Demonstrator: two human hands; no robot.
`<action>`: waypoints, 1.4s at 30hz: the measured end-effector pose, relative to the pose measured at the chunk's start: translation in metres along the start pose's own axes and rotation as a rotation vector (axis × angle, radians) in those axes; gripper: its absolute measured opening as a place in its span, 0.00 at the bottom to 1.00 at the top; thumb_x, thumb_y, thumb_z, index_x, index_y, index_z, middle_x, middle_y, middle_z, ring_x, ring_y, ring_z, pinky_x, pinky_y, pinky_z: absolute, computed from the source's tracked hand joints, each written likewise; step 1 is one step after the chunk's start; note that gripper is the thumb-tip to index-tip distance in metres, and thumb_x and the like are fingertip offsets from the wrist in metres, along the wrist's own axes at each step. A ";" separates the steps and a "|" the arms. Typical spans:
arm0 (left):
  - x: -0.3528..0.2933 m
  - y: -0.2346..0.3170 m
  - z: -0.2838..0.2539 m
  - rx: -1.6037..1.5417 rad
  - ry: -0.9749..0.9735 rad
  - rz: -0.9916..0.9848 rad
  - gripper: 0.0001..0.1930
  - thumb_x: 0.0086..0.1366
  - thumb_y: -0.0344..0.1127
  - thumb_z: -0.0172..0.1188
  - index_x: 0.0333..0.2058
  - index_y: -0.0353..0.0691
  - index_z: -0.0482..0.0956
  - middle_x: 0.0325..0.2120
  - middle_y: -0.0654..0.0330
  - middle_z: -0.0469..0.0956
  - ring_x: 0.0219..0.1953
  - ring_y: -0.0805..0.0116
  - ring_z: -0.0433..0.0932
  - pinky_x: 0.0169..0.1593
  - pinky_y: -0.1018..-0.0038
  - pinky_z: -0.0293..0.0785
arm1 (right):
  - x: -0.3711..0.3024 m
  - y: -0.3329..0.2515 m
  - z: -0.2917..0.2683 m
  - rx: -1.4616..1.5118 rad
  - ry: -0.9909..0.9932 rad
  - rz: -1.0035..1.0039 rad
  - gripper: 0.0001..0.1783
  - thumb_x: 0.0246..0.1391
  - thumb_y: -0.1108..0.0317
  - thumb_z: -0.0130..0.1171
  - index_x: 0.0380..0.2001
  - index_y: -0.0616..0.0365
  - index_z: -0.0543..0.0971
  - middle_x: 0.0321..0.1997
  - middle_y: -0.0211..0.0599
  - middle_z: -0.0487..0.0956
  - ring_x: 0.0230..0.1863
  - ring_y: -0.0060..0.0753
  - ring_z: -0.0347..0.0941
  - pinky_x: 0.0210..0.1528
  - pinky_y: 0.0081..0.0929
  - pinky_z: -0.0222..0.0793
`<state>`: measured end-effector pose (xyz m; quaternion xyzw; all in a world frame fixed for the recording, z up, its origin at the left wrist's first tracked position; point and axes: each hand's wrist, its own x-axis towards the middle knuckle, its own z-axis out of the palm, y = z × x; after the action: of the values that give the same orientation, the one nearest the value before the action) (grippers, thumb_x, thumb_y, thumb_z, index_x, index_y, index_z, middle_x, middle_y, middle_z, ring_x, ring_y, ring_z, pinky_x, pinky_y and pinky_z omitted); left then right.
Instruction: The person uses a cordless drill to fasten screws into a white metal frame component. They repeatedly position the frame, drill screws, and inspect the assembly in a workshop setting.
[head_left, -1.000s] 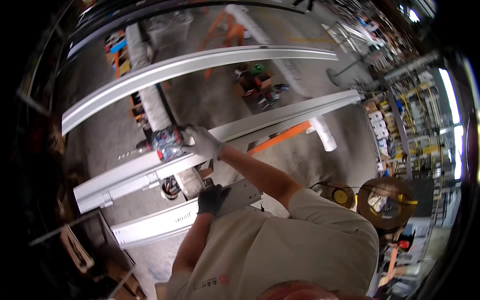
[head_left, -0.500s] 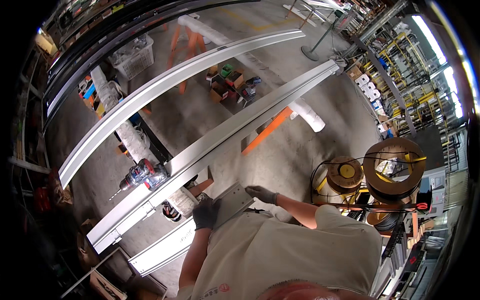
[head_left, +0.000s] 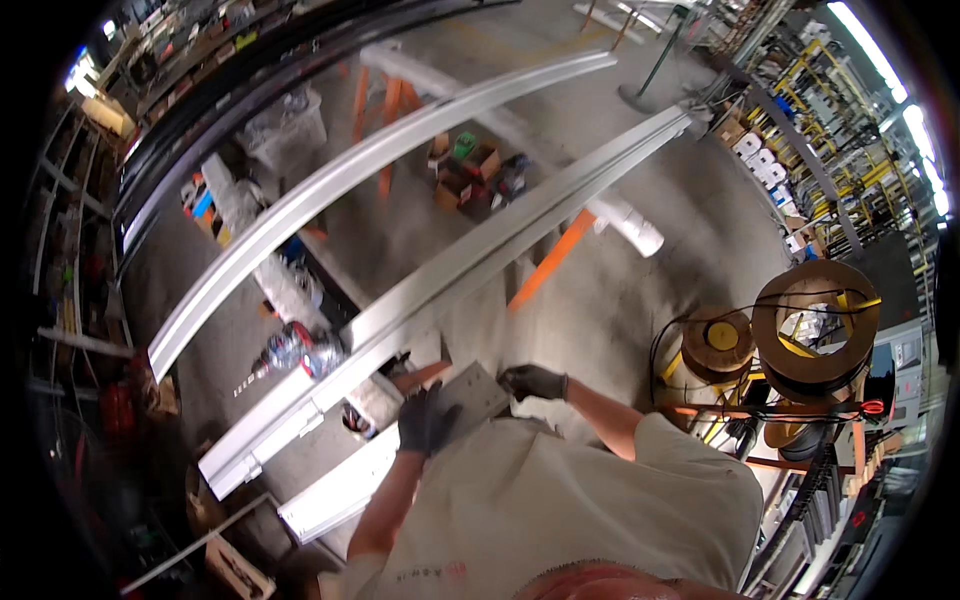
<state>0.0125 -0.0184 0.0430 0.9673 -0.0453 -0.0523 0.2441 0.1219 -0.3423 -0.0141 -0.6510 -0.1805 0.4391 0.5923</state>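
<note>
A short white metal profile (head_left: 478, 400) lies close against my body, with small holes near its right end. My left hand (head_left: 428, 420), in a dark glove, grips it across its far edge, thumb on the top face. Just off the profile's right end is my right hand (head_left: 535, 382), also gloved, its fingers curled in; whatever they may hold is too small to make out. Farther off, a long white profile (head_left: 450, 262) runs diagonally across wrapped supports. A cordless drill (head_left: 305, 350), blurred, rests beside that profile's left part.
Another long white profile (head_left: 350, 165) lies beyond, parallel. Orange trestle legs (head_left: 550, 258) and a wrapped beam (head_left: 632, 228) stand below. Small boxes (head_left: 468, 175) sit on a support between the profiles. Cable reels (head_left: 815, 330) stand at the right, shelving (head_left: 75, 230) at the left.
The whole view has shifted slightly to the right. My right hand has gone from lying outstretched at the profile's end to curled fingers beside it. My left hand stays on the profile.
</note>
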 end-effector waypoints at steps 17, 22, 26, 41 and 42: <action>0.039 0.044 0.001 -0.040 -0.303 -0.185 0.49 0.52 0.70 0.70 0.65 0.44 0.70 0.54 0.43 0.74 0.57 0.41 0.77 0.60 0.48 0.71 | -0.013 0.017 0.018 0.819 0.013 0.144 0.18 0.69 0.61 0.63 0.55 0.61 0.79 0.43 0.29 0.81 0.41 0.24 0.77 0.48 0.30 0.79; 0.050 0.060 0.003 -0.005 -0.356 -0.252 0.54 0.48 0.71 0.72 0.67 0.43 0.67 0.58 0.43 0.71 0.62 0.42 0.72 0.62 0.48 0.68 | -0.014 0.008 0.017 0.734 0.031 0.127 0.19 0.68 0.59 0.64 0.54 0.62 0.79 0.42 0.31 0.81 0.41 0.24 0.77 0.49 0.29 0.80; 0.060 0.074 0.000 -0.011 -0.384 -0.237 0.57 0.47 0.70 0.73 0.68 0.39 0.63 0.61 0.42 0.70 0.64 0.43 0.70 0.65 0.50 0.66 | -0.019 -0.011 0.020 0.693 0.055 0.126 0.19 0.68 0.60 0.64 0.53 0.63 0.79 0.41 0.31 0.81 0.41 0.24 0.77 0.49 0.28 0.79; 0.060 0.075 0.009 -0.068 -0.334 -0.222 0.53 0.41 0.63 0.77 0.63 0.43 0.69 0.54 0.45 0.74 0.61 0.45 0.72 0.63 0.45 0.63 | -0.022 -0.006 0.021 0.594 0.003 0.150 0.16 0.69 0.61 0.63 0.52 0.60 0.79 0.43 0.26 0.81 0.42 0.18 0.75 0.48 0.23 0.77; 0.060 0.077 0.009 -0.068 -0.344 -0.225 0.53 0.40 0.63 0.77 0.63 0.43 0.69 0.54 0.45 0.74 0.61 0.45 0.72 0.64 0.44 0.62 | -0.023 -0.006 0.024 0.624 0.005 0.170 0.16 0.69 0.61 0.63 0.53 0.60 0.79 0.43 0.25 0.80 0.42 0.17 0.75 0.48 0.23 0.77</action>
<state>0.0660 -0.0968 0.0674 0.9343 0.0240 -0.2453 0.2577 0.0918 -0.3435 0.0023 -0.4518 0.0191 0.5195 0.7251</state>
